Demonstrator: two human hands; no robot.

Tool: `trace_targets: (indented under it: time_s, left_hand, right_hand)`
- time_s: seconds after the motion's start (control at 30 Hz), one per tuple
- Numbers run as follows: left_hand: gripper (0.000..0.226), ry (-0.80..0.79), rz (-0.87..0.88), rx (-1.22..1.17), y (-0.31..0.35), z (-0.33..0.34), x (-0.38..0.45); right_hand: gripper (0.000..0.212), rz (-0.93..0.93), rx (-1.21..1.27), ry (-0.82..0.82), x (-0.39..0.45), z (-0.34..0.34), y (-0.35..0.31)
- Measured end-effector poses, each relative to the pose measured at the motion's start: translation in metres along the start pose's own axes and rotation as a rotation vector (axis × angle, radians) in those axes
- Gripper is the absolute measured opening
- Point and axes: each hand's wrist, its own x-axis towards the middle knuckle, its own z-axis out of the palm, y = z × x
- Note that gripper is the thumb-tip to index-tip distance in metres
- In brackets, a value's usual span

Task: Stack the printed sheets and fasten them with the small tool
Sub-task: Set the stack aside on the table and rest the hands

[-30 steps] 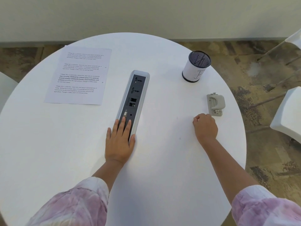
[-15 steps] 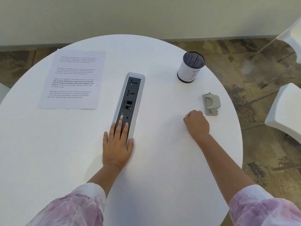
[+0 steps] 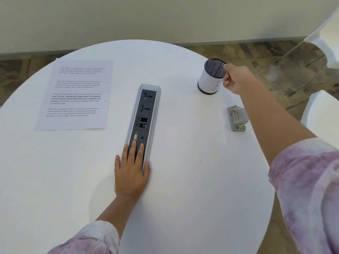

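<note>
The printed sheets lie flat at the bench's far left. The left hand rests with straight fingers on the socket strip. The right hand has curled fingers at the mesh cup's rim; whether it pinches the rim is unclear. The small grey tool lies nearer, under that forearm.

A: Where does the head view look from?

B: From above the near edge of the round white table, tilted forward and down, wide-angled, so the rim bows.

A: How close?

B: Close enough that both sleeves fill the near corners. The left hand lies near the middle; the right hand is far right.

A: And the far limit?

B: The wall beyond the table.

A: Any second view?

B: None, so nothing is shared.
</note>
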Motion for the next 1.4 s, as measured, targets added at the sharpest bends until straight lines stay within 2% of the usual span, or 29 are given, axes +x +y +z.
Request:
trace_targets:
  time_s: [0.33,0.53,0.6,0.7,0.8,0.87,0.97,1.13,1.4]
  left_hand:
    - [0.057,0.014,-0.006,0.008,0.002,-0.002,0.0]
    - [0.057,0.017,-0.005,0.014,0.002,-0.001,0.001]
    - [0.057,0.015,-0.01,0.007,0.002,-0.001,0.0]
    - [0.058,0.008,-0.02,0.007,0.001,0.0,0.0]
    - [0.058,0.009,-0.022,0.007,-0.001,0.001,-0.001]
    - [0.058,0.008,-0.02,0.005,-0.001,0.001,-0.001]
    - [0.057,0.011,-0.016,-0.004,-0.002,0.002,0.0]
    - [0.057,0.01,-0.015,-0.01,-0.002,0.003,-0.001]
    - [0.058,0.01,-0.02,-0.032,-0.001,0.001,-0.002]
  right_hand:
    - [0.023,0.105,0.035,0.033,0.033,-0.005,0.001]
    - [0.022,0.083,-0.015,0.064,0.032,0.0,0.003]
    - [0.02,0.024,-0.041,0.085,0.025,0.003,0.005]
    - [0.016,-0.206,-0.137,0.102,0.011,0.01,0.015]
    - [0.015,-0.411,-0.164,0.149,-0.013,0.016,0.04]
    - [0.015,-0.475,-0.238,0.169,-0.029,0.016,0.065]
    - [0.023,-0.413,-0.346,0.051,-0.051,0.011,0.109]
    - [0.017,-0.305,-0.652,-0.108,-0.077,-0.004,0.167]
    - [0.011,-0.328,-0.68,-0.1,-0.097,-0.002,0.186]
